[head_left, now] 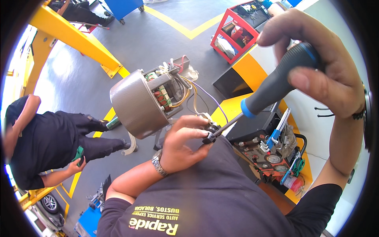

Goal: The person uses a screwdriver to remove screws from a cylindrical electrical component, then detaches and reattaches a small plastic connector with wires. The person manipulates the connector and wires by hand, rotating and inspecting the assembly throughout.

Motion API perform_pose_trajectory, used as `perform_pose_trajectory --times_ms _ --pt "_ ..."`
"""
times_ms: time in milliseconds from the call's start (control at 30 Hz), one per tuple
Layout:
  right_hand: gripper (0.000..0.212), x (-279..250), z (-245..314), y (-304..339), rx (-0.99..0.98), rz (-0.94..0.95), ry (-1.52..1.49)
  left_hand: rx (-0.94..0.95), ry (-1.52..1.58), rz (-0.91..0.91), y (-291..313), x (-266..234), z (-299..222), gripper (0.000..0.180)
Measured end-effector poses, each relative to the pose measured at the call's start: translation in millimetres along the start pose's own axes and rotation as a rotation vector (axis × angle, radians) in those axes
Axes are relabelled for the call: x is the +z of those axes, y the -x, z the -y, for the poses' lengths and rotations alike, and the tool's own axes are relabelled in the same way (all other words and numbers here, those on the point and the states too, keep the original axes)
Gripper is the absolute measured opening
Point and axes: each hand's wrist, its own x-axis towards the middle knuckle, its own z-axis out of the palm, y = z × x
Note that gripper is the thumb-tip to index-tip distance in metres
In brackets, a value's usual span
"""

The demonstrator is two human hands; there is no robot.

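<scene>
Left hand [184, 145]: fingers pinching a small black part [213, 129] just in front of the dark shirt [221, 177].
Right hand [340, 69]: fingers curled loosely about the butt end of a screwdriver [268, 87], thumb against its grey-and-blue handle.
Screwdriver tip: at the black part, close to the left fingertips; exact contact unclear.
Motor: grey-brown cylindrical motor [136, 104] beyond the left hand, windings exposed.
Wires: yellow and purple wires [192, 89] looping from motor toward the black part.

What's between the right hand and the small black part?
In the head view, the screwdriver spans that stretch, from the right hand to the black part in the left hand.
</scene>
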Motion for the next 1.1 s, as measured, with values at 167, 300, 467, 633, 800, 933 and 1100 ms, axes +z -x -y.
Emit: perform_pose_trajectory --times_ms 167,300,467,633,800,933,1100 --pt "0.050 1 10 -2 -0.107 0.052 -0.058 -0.022 0.017 -0.004 2 0 1 0.047" --pt "0.050 5 18 -2 -0.008 -0.056 0.176 -0.012 0.039 -0.027 3 0 0 0.048" --pt "0.051 -6 37 7 0.250 -0.001 0.369 -0.019 0.066 -0.014 2 3 1 0.049" --pt "0.051 -3 34 21 0.086 -0.022 0.349 -0.034 0.064 -0.049 1 4 -2 0.049" --pt "0.048 2 29 32 -0.073 -0.081 0.230 -0.047 0.032 -0.032 -1 3 -2 0.048" --pt "0.051 9 38 36 0.035 -0.129 0.241 -0.049 0.008 -0.008 -4 1 -4 0.046" --pt "0.053 6 34 41 0.109 -0.152 0.243 -0.012 0.014 0.007 -4 -1 -1 0.047"
